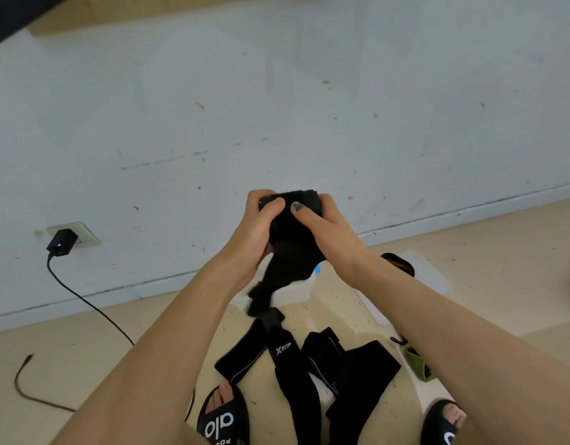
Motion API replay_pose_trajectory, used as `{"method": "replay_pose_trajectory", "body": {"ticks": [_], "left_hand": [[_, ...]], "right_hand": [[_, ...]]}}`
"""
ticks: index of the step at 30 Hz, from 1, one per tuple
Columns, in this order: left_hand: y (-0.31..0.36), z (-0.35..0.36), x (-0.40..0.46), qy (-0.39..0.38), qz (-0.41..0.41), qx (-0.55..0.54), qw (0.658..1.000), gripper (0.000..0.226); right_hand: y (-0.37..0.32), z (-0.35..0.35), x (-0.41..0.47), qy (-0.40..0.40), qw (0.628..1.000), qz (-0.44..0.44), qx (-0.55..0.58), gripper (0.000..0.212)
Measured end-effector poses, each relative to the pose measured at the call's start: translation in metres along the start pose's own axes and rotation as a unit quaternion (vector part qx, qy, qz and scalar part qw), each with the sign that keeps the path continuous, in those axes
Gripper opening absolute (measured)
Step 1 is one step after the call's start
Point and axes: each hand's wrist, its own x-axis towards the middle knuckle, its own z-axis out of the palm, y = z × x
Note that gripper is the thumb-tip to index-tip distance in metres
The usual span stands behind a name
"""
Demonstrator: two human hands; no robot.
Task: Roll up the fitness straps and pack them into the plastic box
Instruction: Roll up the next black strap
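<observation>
Floor [470, 258]: beige boards are running back to the white wall [277, 91]; the baseboard edge is crossing behind the hands, rising toward the right.
Open room: bare floor is lying left of the arms as far as the cable [84, 300], and right of the box toward the right edge.
Left hand [248, 232]: it is gripping the roll from the left, its fingers [261, 195] curling over the top and the thumb pressing across the front.
Right hand [328, 229]: it is gripping the roll from the right, thumb lying flat on the front, the other fingers wrapping behind out of view.
Roll [293, 232]: a black strap, partly wound, is being held in the air between both hands, above the floor near the wall; its loose tail [261, 300] is hanging down, blurred.
Straps [309, 370]: several black ones are lying flat and overlapping on the floor between the two sandals [222, 419], near the bottom edge; one is showing white lettering.
Box [431, 271]: clear plastic, it is sitting on the floor beyond the straps, mostly hidden by the right forearm; a dark rolled item with an orange trim is showing inside.
Charger [61, 243]: it is sitting in a wall socket at the left, its cable trailing onto the floor.
</observation>
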Motion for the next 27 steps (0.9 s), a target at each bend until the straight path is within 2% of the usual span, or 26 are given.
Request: {"method": "replay_pose_trajectory", "body": {"ticks": [3,6,10,13,15,17,22,27], "left_hand": [[0.0,-0.001,0.0,0.0,0.023,0.025,0.999,0.017],[0.001,-0.001,-0.003,-0.025,0.049,0.019,0.998,0.023],[0.001,-0.001,-0.005,-0.032,0.048,-0.002,0.998,0.027],[0.0,0.002,-0.005,-0.026,0.019,0.012,0.999,0.038],[-0.001,0.002,-0.004,-0.019,0.01,0.014,1.0,0.034],[0.002,0.002,-0.004,-0.016,0.018,0.006,1.0,0.022],[0.007,-0.002,-0.004,-0.003,0.011,-0.051,0.999,0.026],[0.012,-0.007,-0.004,-0.003,0.045,-0.08,0.996,0.025]], "right_hand": [[0.0,0.0,0.003,-0.014,0.998,0.065,0.022,0.046],[-0.001,0.0,0.005,-0.025,0.996,0.084,0.037,0.057],[-0.003,-0.001,0.005,-0.006,0.999,0.042,0.025,0.04],[-0.002,-0.001,0.003,0.011,1.0,0.003,0.004,0.029],[-0.002,0.0,0.002,0.012,1.0,-0.001,0.003,0.026],[-0.002,0.0,0.001,0.01,1.0,0.013,0.025,0.03],[-0.001,0.0,0.0,-0.036,0.996,0.075,0.04,0.056],[0.0,0.002,0.002,-0.021,0.997,0.067,0.026,0.061]]}}
